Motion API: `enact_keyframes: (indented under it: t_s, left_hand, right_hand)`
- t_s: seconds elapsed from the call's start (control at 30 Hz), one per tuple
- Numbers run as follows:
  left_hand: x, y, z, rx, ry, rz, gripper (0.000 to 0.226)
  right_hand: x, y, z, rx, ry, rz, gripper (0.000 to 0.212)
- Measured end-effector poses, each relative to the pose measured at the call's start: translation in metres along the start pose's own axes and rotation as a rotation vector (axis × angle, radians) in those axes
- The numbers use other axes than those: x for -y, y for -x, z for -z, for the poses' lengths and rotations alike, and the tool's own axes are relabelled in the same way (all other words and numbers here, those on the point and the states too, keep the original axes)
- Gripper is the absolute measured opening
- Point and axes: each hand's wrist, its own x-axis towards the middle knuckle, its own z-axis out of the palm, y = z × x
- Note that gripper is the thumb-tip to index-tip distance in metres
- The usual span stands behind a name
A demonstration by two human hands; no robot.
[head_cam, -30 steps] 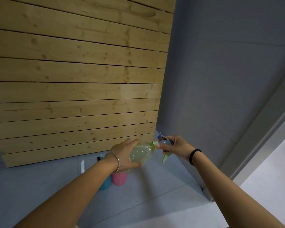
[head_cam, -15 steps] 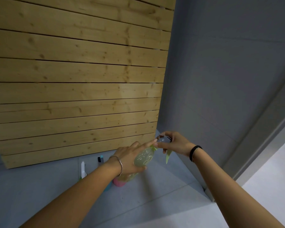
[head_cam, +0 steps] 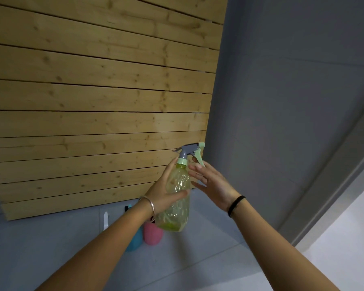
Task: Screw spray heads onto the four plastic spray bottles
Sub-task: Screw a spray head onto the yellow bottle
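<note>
Bottle [head_cam: 178, 185] now tipped upright from its earlier slant, left hand [head_cam: 163, 193] gripping its body, right hand [head_cam: 211, 184] off the spray head [head_cam: 189, 152], fingers spread.

- Dim, even indoor light; brighter white floor [head_cam: 345, 238] at lower right.
- Soft shadows, no glare.
- Wide-angle bending at edges; slight softness overall.

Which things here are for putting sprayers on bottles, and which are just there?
For the job: green bottle, its spray head, pink bottle, blue bottle, left hand, right hand.
Just there: wood slats, grey wall, bangle, wristband.
</note>
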Motion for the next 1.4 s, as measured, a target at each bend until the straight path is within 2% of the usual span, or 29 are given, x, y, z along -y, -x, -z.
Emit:
enact_keyframes:
  t_s: [0.1,0.27,0.47,0.6,0.67,0.73,0.83,0.93,1.03,1.1,1.2,1.3,1.4]
  left_hand:
    - [-0.002,0.001,-0.007,-0.004,0.057,-0.024,0.089]
    - [-0.009,0.005,-0.016,0.018,0.028,-0.032,0.094]
    - [-0.015,0.006,-0.014,-0.094,-0.066,0.126,0.125]
    - [-0.014,0.004,-0.009,-0.124,-0.252,0.163,0.127]
    - [-0.014,0.002,-0.010,-0.143,-0.273,0.172,0.124]
    - [-0.013,-0.001,-0.011,-0.162,-0.230,0.178,0.121]
    - [-0.011,-0.003,-0.012,-0.173,-0.116,0.193,0.123]
    - [-0.013,-0.005,-0.010,-0.230,-0.028,0.210,0.115]
    - [-0.017,-0.005,-0.004,-0.264,0.078,0.355,0.088]
    - [-0.017,-0.003,0.002,-0.146,0.314,0.557,0.074]
    - [-0.015,-0.001,0.003,0.081,0.640,0.766,0.081]
    - [-0.017,-0.004,0.000,0.046,0.582,0.769,0.077]
    - [-0.017,-0.007,0.001,-0.156,0.412,0.691,0.076]
  right_hand:
    - [-0.005,-0.004,-0.017,-0.100,0.009,0.066,0.038]
    - [-0.005,-0.009,-0.032,-0.235,-0.036,0.061,0.054]
    - [-0.003,-0.013,-0.034,-0.249,0.034,0.124,0.041]
    - [-0.003,-0.013,-0.032,-0.233,0.045,0.142,0.037]
    - [-0.001,-0.014,-0.032,-0.253,0.047,0.162,0.029]
    - [0.002,-0.016,-0.033,-0.300,0.030,0.181,0.030]
    - [0.005,-0.018,-0.031,-0.346,0.002,0.198,0.044]
    - [0.006,-0.016,-0.029,-0.400,-0.010,0.218,0.031]
    - [0.012,-0.018,-0.022,-0.463,-0.087,0.259,0.022]
    - [0.016,-0.019,-0.018,-0.492,-0.115,0.278,0.029]
    - [0.016,-0.020,-0.015,-0.494,-0.140,0.293,0.031]
    - [0.017,-0.020,-0.016,-0.469,-0.136,0.282,0.022]
    - [0.014,-0.020,-0.015,-0.468,-0.135,0.264,0.021]
